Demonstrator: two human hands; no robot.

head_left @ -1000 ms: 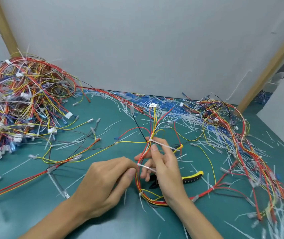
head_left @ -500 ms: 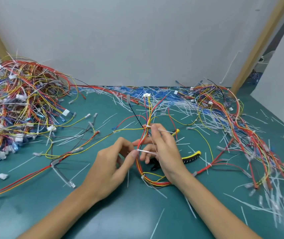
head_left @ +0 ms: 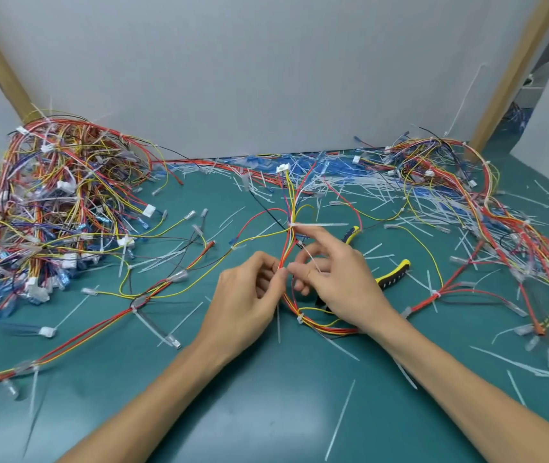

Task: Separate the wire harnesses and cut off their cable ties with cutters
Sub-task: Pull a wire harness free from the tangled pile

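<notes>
Both hands meet near the middle of the green bench (head_left: pixel 173 412), over one wire harness (head_left: pixel 287 248) of red, yellow and orange leads that loops on the bench under the right wrist and runs away to a white connector (head_left: pixel 282 168) toward the far edge. The left hand (head_left: pixel 246 295) has its fingers curled, thumb and forefinger pinching the leads. The right hand (head_left: pixel 336 279) seems to pinch the same bundle between thumb and bent fingers, its forefinger stretched out to a cable tie (head_left: pixel 319 224) that is uncut, its long tail pointing toward the right edge. A second tie tail lies across the right fingers. The yellow-and-black cutters (head_left: pixel 393 275) lie on the bench just beyond the right hand, held by neither.

By my reading the job is partly done. Cut tie tails (head_left: pixel 359 188) litter the far edge and the right side, and a looser pile of harnesses (head_left: pixel 500 225) runs along the right edge. A dense tangled heap (head_left: pixel 49 202) fills the far left corner, ties visible in it, so much remains.

No brand, label or writing can be read anywhere.
</notes>
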